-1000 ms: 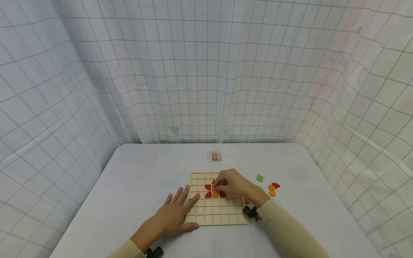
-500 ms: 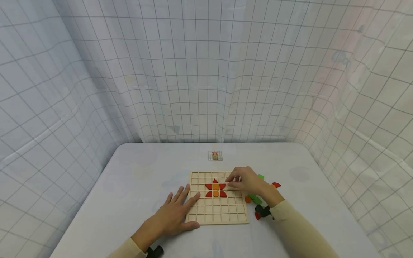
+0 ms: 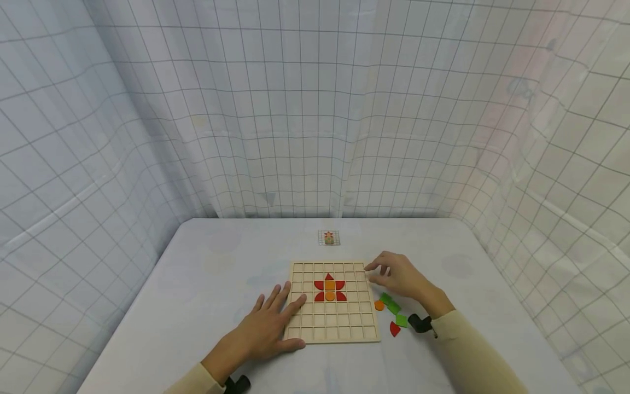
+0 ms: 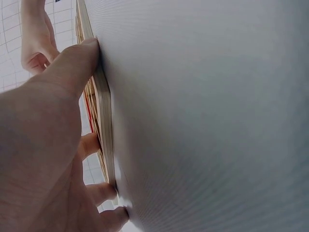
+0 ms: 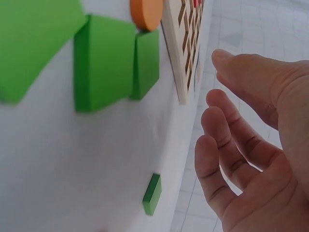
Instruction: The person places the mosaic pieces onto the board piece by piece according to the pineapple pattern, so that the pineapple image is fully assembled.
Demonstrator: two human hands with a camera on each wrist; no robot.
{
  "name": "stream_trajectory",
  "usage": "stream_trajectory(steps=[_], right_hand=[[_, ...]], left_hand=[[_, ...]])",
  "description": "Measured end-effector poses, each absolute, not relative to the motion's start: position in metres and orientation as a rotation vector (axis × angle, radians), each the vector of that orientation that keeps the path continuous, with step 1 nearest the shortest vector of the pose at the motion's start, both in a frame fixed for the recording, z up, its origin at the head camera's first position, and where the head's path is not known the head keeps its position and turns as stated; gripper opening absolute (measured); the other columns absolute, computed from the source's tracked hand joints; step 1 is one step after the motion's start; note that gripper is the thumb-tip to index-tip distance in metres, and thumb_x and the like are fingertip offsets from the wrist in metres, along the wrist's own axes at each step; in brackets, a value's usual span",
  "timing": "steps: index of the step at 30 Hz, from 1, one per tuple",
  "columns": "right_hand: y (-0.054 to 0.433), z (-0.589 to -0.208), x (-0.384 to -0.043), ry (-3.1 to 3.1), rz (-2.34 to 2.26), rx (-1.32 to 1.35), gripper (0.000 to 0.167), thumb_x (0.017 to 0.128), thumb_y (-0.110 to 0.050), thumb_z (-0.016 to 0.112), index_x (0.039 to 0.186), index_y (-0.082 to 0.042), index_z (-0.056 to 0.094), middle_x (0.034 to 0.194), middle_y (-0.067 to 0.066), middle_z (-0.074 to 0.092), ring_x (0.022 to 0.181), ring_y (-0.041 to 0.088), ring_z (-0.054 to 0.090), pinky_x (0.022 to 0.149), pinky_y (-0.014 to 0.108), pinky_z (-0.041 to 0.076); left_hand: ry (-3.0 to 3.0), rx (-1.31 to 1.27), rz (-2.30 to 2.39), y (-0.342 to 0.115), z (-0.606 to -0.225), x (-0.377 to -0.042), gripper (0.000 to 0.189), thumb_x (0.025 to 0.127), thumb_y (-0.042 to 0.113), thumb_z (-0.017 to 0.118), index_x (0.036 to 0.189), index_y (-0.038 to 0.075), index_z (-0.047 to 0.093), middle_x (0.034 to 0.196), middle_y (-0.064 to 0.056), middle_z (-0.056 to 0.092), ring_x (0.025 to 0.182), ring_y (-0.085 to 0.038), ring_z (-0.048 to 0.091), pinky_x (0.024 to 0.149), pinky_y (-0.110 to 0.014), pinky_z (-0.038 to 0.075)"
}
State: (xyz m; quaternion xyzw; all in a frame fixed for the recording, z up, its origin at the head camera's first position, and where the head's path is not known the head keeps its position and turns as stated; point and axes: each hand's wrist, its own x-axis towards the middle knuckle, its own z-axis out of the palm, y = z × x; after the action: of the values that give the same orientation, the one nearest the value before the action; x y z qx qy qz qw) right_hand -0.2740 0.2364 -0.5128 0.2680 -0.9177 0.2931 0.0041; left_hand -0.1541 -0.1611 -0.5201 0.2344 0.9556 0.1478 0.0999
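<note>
A pale wooden grid board (image 3: 307, 328) lies on the table. Set in its middle cells are an orange square (image 3: 329, 285), an orange disc (image 3: 330, 296) below it, a red triangle (image 3: 328, 276) on top and red curved pieces at both sides. My left hand (image 3: 266, 331) rests spread on the board's left edge, thumb at the near side. Past the right edge, my right hand (image 3: 401, 276) hovers with bent, parted fingers and nothing between them. In the right wrist view green tiles (image 5: 104, 63) and a loose orange disc (image 5: 146, 13) lie left of that hand.
Beside the board's right side lie a loose red piece (image 3: 395, 329) and several green tiles (image 3: 392, 306). One green tile (image 5: 152, 193) sits apart, below the fingers in the right wrist view. A small printed card (image 3: 328, 237) with a flower pattern lies behind the board.
My right hand has left the orange square in the board and moved rightward past the board's right edge, uncovering the green tiles. My left hand stays in place.
</note>
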Motion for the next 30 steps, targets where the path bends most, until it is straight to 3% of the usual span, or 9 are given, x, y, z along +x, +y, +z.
stream_trajectory(steps=[8, 13, 24, 30], right_hand=[[0.256, -0.515, -0.274, -2.887, 0.895, 0.741, 0.029, 0.102, -0.017, 0.093, 0.13, -0.013, 0.087, 0.13, 0.007, 0.079, 0.105, 0.02, 0.071, 0.085, 0.03, 0.058], [0.267, -0.519, -0.276, -2.884, 0.862, 0.702, 0.034, 0.101, -0.017, 0.094, 0.133, -0.011, 0.086, 0.134, 0.013, 0.077, 0.104, 0.022, 0.072, 0.087, 0.035, 0.059], [0.283, -0.522, -0.278, -2.958, 0.783, 0.611, 0.043, 0.099, -0.021, 0.095, 0.137, -0.007, 0.084, 0.133, 0.019, 0.075, 0.11, 0.03, 0.071, 0.095, 0.05, 0.062], [0.288, -0.524, -0.279, -2.989, 0.783, 0.573, 0.042, 0.099, -0.022, 0.095, 0.136, -0.007, 0.084, 0.13, 0.017, 0.076, 0.107, 0.026, 0.069, 0.092, 0.044, 0.06]], left_hand=[[2.823, 0.663, 0.416, -0.16, -0.52, -0.153, 0.105, 0.101, 0.083, 0.071, 0.185, 0.029, 0.037, 0.195, -0.024, 0.018, 0.181, -0.051, 0.023, 0.139, -0.08, 0.029], [2.821, 0.664, 0.418, -0.16, -0.519, -0.153, 0.105, 0.102, 0.082, 0.072, 0.185, 0.029, 0.036, 0.195, -0.024, 0.018, 0.181, -0.051, 0.023, 0.139, -0.08, 0.029], [2.82, 0.69, 0.43, -0.162, -0.521, -0.154, 0.104, 0.103, 0.081, 0.071, 0.185, 0.027, 0.035, 0.195, -0.025, 0.017, 0.181, -0.052, 0.023, 0.138, -0.081, 0.029], [2.819, 0.678, 0.422, -0.161, -0.521, -0.154, 0.105, 0.102, 0.081, 0.071, 0.185, 0.028, 0.036, 0.196, -0.025, 0.017, 0.181, -0.051, 0.022, 0.139, -0.081, 0.029]])
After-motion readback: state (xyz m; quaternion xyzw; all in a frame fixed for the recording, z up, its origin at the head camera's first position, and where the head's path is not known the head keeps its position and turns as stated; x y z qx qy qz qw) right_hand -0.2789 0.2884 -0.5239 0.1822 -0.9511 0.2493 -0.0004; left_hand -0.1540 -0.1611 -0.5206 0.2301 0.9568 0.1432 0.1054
